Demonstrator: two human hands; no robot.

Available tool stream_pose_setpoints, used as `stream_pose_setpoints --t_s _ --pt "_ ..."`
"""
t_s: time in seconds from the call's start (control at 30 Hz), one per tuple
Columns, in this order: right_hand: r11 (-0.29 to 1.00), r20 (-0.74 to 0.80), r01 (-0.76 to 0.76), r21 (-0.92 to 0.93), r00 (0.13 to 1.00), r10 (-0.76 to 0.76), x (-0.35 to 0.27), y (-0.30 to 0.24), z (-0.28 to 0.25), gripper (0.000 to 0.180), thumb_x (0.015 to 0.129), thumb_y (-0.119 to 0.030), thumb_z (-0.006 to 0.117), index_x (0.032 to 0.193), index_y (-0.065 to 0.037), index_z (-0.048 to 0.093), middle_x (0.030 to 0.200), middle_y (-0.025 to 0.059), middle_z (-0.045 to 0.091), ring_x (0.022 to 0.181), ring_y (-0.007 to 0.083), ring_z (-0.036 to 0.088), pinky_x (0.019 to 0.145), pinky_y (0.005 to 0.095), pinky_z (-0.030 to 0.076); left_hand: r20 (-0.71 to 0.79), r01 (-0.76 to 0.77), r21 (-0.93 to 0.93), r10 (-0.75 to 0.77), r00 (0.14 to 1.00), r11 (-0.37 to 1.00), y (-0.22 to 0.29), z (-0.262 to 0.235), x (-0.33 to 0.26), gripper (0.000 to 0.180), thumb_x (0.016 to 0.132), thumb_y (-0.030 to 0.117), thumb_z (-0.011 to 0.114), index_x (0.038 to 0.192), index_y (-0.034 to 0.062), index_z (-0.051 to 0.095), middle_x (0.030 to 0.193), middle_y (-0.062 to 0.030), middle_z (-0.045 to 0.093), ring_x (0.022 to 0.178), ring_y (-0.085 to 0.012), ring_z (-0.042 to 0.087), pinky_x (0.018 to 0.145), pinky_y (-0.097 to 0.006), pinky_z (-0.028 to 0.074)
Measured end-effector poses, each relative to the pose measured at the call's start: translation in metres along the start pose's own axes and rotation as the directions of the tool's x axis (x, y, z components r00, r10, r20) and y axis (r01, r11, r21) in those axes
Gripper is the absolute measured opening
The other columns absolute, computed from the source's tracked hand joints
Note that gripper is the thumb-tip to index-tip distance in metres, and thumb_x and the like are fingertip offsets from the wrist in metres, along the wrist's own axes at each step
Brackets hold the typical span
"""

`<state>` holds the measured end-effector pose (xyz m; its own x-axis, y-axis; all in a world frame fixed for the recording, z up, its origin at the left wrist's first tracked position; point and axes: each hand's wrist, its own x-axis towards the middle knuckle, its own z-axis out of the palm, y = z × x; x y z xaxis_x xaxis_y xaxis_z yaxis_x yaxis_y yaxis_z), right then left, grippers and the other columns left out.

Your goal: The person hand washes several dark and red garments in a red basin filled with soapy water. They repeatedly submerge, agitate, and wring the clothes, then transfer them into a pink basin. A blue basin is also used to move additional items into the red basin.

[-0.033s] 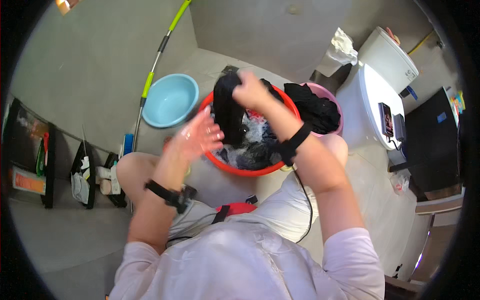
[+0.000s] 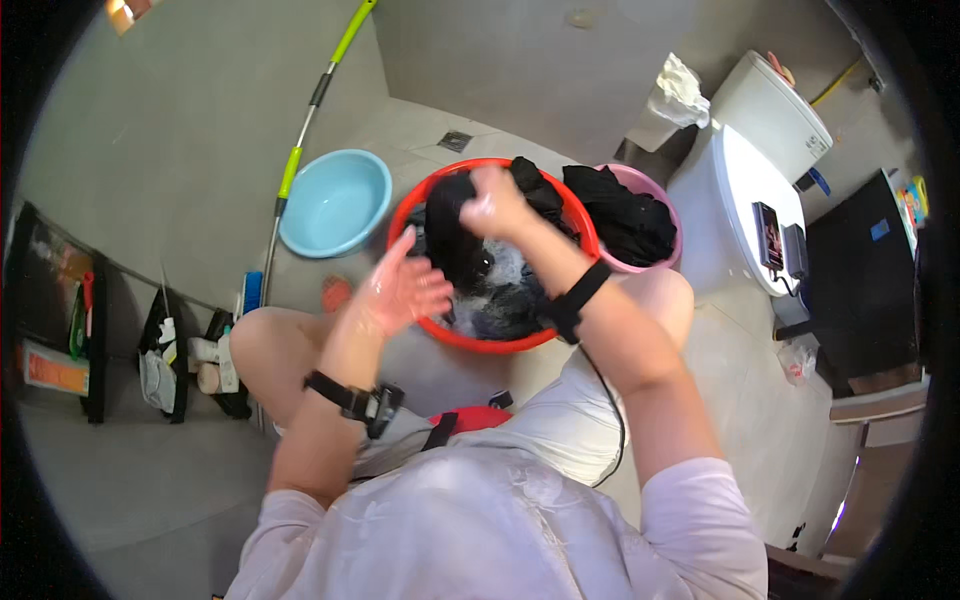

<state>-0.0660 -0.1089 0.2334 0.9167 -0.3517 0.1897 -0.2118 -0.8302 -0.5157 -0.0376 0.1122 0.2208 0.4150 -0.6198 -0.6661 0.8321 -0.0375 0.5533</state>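
Note:
Over the red basin (image 2: 488, 347), my right hand (image 2: 497, 206) is closed on a piece of black cloth (image 2: 450, 228), which hangs bunched down toward the water. What kind of garment it is, I cannot make out. My left hand (image 2: 405, 288) is held at the basin's left rim, palm up, its wet fingers spread and nothing in them. White suds (image 2: 508, 266) float in the basin around more dark cloth (image 2: 512, 312). Another dark piece rests against the far right rim.
A pale blue basin (image 2: 336, 205) stands at the left beside a green-and-silver pole (image 2: 293, 172). Right of the red basin, a pink basin (image 2: 676, 225) holds black clothes (image 2: 622, 215). Farther right is a white toilet (image 2: 715, 190) with a phone-like device (image 2: 769, 237) on its lid.
My right hand has lowered the black cloth a little toward the basin. My left hand has shifted slightly down and right, still spread.

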Motion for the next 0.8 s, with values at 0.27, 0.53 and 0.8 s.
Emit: stream_pose_setpoints --t_s 0.27,0.53,0.8 --pt "0.999 0.149 0.031 0.043 0.988 -0.037 -0.137 -0.008 0.096 0.037 0.059 -0.013 0.071 0.092 0.001 0.061 0.099 0.0212 0.057 0.096 0.0406 0.059 0.083 0.0479 0.051 0.407 0.153 -0.486 0.068 0.911 0.86 -0.136 -0.048 0.131 0.078 0.09 0.063 0.046 0.144 0.0058 0.042 0.149 -0.016 0.044 0.139 -0.0328 0.04 0.115 -0.055 0.03" --pt "-0.096 0.352 -0.373 0.923 0.714 0.605 -0.144 0.004 0.102 0.037 0.082 -0.005 0.059 0.118 0.003 0.057 0.096 0.0078 0.066 0.092 0.0207 0.065 0.083 0.0323 0.053 0.267 -0.093 -0.517 0.264 0.927 0.851 -0.104 -0.028 0.142 0.048 0.089 0.034 0.055 0.12 -0.0017 0.062 0.116 -0.0166 0.068 0.109 -0.0328 0.064 0.101 -0.045 0.049" --pt "0.999 0.029 -0.022 -0.046 0.999 0.023 -0.152 -0.005 0.082 0.102 0.064 -0.009 0.075 0.153 -0.006 0.025 0.149 0.0315 0.031 0.127 0.0492 0.044 0.101 0.0509 0.046 -0.062 -0.16 -0.437 0.148 0.987 0.885 -0.103 -0.043 0.155 0.015 0.086 0.021 0.058 0.09 0.0091 0.066 0.096 -0.0074 0.069 0.095 -0.0262 0.067 0.088 -0.042 0.054"
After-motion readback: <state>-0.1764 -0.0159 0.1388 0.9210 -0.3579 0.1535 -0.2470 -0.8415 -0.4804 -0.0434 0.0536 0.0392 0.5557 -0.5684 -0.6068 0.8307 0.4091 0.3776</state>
